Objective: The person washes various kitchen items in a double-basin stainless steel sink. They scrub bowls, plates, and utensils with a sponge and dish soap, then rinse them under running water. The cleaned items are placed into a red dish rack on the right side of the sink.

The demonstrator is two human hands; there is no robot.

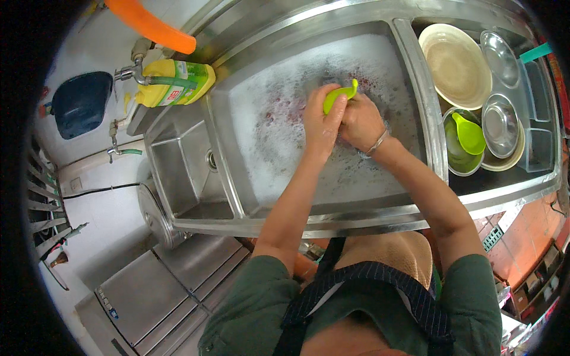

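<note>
My left hand (pixel 321 119) grips a lime-green plastic spoon (pixel 335 99), its thumb pressed along the near side and the curved handle tip pointing up. Curled close against it is my right hand (pixel 363 118), with its fingers turned inward; whatever lies inside that hand is hidden. A bracelet circles the right wrist. Both hands are over the large stainless-steel sink basin (pixel 412 107), at the surface of its soapy water (pixel 267 147). White foam covers much of the water, with reddish patches near the hands.
At right, a steel compartment holds a cream bowl (pixel 455 66), metal bowls (pixel 499 127), another lime-green spoon (pixel 470 133) and clear plastic containers (pixel 539 149). Left are a small sink (pixel 178 171), a yellow detergent jug (pixel 156 71), a tap (pixel 133 72) and an orange hose (pixel 151 24).
</note>
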